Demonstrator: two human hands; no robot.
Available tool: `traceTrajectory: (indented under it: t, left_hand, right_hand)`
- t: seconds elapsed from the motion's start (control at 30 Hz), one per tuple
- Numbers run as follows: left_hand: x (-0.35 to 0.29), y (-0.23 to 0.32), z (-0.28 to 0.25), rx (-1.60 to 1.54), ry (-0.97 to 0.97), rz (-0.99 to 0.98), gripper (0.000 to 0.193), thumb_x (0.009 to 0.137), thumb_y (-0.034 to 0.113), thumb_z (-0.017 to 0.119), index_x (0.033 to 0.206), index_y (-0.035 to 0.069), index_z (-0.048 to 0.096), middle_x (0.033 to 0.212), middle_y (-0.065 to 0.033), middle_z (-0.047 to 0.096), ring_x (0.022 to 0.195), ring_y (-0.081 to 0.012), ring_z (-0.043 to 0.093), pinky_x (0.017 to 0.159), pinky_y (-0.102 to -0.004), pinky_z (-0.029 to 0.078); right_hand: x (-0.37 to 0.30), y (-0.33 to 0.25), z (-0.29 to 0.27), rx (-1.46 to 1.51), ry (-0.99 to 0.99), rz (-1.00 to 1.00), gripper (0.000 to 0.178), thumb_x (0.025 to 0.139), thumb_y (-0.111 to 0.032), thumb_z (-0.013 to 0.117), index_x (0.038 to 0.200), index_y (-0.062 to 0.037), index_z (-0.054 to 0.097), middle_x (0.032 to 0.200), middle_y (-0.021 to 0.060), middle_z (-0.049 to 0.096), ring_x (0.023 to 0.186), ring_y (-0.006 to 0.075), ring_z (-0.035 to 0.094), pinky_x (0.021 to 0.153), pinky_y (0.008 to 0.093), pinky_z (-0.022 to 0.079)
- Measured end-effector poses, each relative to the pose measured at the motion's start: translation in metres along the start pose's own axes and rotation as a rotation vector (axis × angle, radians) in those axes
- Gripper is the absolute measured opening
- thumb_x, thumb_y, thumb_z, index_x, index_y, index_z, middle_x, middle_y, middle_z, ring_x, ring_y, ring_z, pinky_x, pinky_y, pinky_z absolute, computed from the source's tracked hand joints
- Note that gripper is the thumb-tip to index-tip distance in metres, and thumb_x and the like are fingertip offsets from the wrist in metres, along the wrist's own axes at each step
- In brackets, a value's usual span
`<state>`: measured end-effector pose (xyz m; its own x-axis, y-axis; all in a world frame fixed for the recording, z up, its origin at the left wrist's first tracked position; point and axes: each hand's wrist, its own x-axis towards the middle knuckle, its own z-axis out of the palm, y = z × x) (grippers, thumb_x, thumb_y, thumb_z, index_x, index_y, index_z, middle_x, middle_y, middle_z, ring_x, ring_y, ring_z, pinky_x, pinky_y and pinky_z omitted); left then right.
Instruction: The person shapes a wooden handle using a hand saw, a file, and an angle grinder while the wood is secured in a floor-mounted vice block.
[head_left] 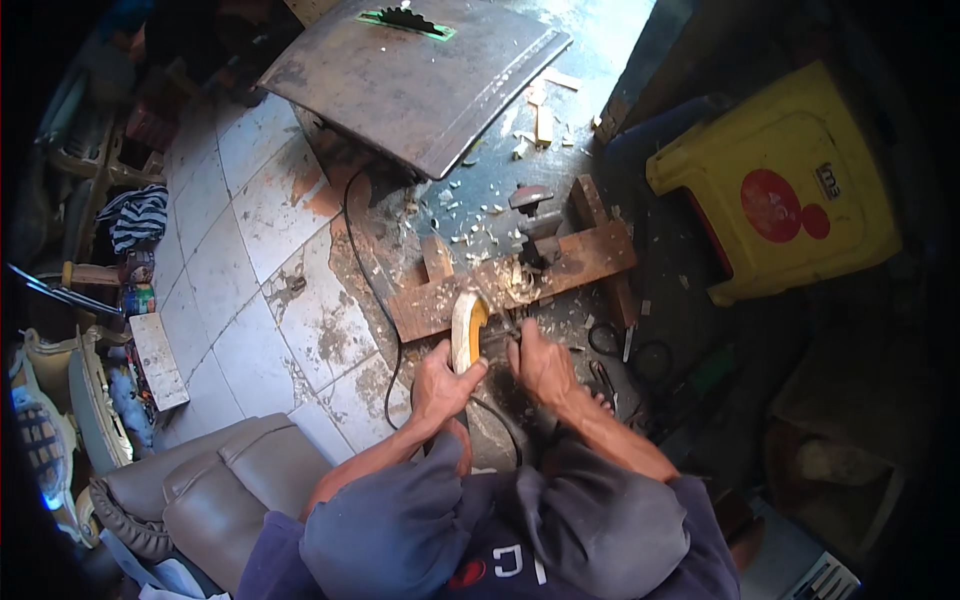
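Observation:
My left hand (440,385) is closed on the lower end of a curved wooden piece (464,330), pale on its outer face and yellow-orange along the inner curve. The piece stands upright in front of a low wooden beam (420,308) scattered with shavings. To its right, my right hand (543,365) is closed as well, close to the beam's near edge. A thin dark metal part (508,327) shows by its fingers, but what the hand grips is hidden. Both forearms reach forward between my bent knees.
Ahead stands a metal saw table (400,85) with a toothed blade (405,18) sticking up. A black cable (349,215) crosses the tiled floor (245,225). On the right lies a yellow plastic stool (800,190); a brown cushioned seat (240,480) is at lower left. Scissors (628,343) lie beside the beam.

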<state>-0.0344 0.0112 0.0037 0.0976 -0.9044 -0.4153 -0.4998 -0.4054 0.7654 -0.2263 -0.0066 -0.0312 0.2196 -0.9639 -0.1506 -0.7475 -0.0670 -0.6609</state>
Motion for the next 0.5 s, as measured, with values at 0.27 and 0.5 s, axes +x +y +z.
traceTrajectory:
  t: [0.27, 0.5]
  left_hand:
    - [-0.002, 0.015, -0.004, -0.04, -0.022, -0.083, 0.033, 0.085, 0.023, 0.077, 0.103, -0.003, 0.068, 0.076, -0.0124, 0.072, 0.062, -0.0176, 0.07, 0.058, -0.0338, 0.054]
    - [-0.012, 0.006, -0.005, -0.007, -0.027, -0.062, 0.034, 0.086, 0.023, 0.078, 0.104, -0.004, 0.068, 0.077, -0.0121, 0.072, 0.061, -0.016, 0.068, 0.058, -0.033, 0.053]
  right_hand:
    - [-0.005, -0.013, -0.003, 0.198, 0.054, -0.06, 0.027, 0.099, -0.02, 0.06, 0.105, 0.0004, 0.044, 0.084, 0.0327, 0.066, 0.074, 0.0532, 0.065, 0.063, 0.0615, 0.049]
    - [-0.002, -0.018, -0.007, 0.213, 0.054, -0.118, 0.028, 0.098, -0.021, 0.06, 0.108, 0.0012, 0.046, 0.087, 0.0321, 0.067, 0.072, 0.0537, 0.064, 0.064, 0.0609, 0.051]
